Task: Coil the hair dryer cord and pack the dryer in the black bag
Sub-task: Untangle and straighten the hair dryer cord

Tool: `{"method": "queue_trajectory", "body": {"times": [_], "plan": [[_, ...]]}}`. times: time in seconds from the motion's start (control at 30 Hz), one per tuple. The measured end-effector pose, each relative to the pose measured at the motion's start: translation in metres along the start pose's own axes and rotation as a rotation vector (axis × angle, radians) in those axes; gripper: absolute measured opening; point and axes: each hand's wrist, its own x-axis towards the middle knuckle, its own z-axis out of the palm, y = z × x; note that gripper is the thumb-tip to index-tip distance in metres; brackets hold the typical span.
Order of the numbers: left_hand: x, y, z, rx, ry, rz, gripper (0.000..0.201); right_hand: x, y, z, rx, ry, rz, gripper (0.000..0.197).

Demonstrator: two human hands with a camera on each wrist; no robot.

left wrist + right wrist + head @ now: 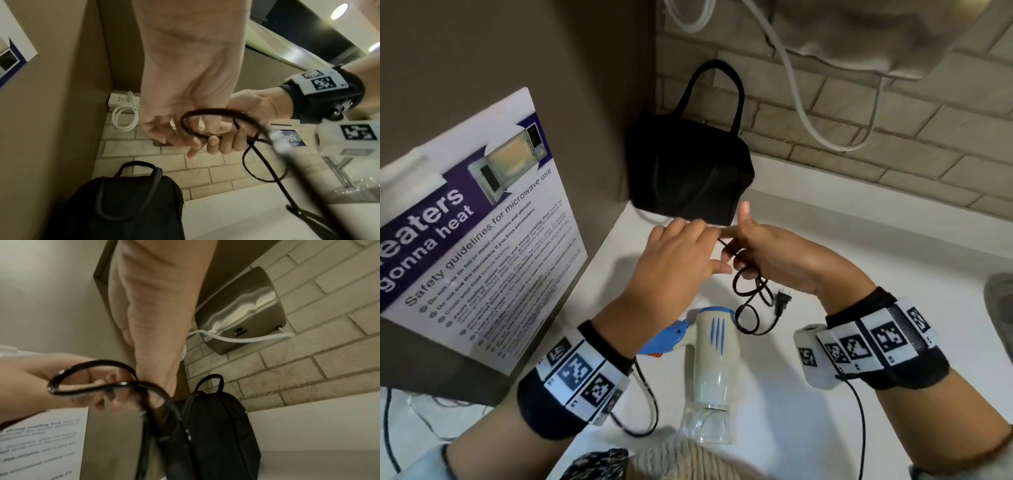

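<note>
A white hair dryer [717, 346] with blue trim and a clear nozzle lies on the white counter [859, 260], below my hands. Its black cord [751, 291] rises in loose loops to my hands, and the plug [782, 301] hangs just right of the loops. My left hand [709, 250] and right hand [743, 255] meet above the dryer. The right hand [226, 144] grips the cord with curled fingers. The left hand [98, 392] pinches a cord loop [92, 369]. The black bag [688, 168] stands upright in the corner behind them, handles up.
A microwave safety poster [482, 222] is taped to a panel at the left. A brick wall at the back carries a hanging white cable [791, 85], a metal hand dryer [242, 313] and a white power strip [123, 100]. A sink tap [339, 170] stands at the right.
</note>
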Motion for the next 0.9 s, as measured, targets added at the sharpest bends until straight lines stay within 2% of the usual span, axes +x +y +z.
{"method": "queue_trajectory", "body": {"times": [0.03,0.1,0.2,0.33,0.43,0.6,0.73,0.9], "plan": [[0.001,-0.003,0.001,0.044,-0.031,0.025,0.041,0.001,0.001,0.001,0.067,0.007,-0.011,0.087],[0.000,-0.010,0.005,-0.074,-0.052,0.012,0.024,0.003,0.004,0.000,0.097,0.048,-0.086,0.083],[-0.005,-0.022,0.006,-0.462,-0.013,-0.188,0.027,0.002,0.014,-0.009,0.007,0.158,-0.206,0.073],[-0.011,-0.032,0.004,-0.679,0.064,-0.290,0.028,0.001,0.034,-0.025,0.021,0.225,-0.214,0.058],[-0.010,-0.037,0.003,-0.801,0.115,-0.296,0.030,0.003,0.053,-0.024,0.052,0.180,-0.149,0.052],[-0.007,-0.037,-0.004,-0.996,0.160,-0.316,0.026,0.006,0.073,0.004,0.192,-0.010,-0.047,0.046],[-0.012,-0.041,-0.003,-1.046,0.124,-0.315,0.030,0.004,0.071,0.020,0.260,-0.004,-0.067,0.036],[-0.023,-0.054,0.004,-0.838,0.068,-0.296,0.027,-0.004,0.061,0.002,0.478,0.089,-0.123,0.038]]}}
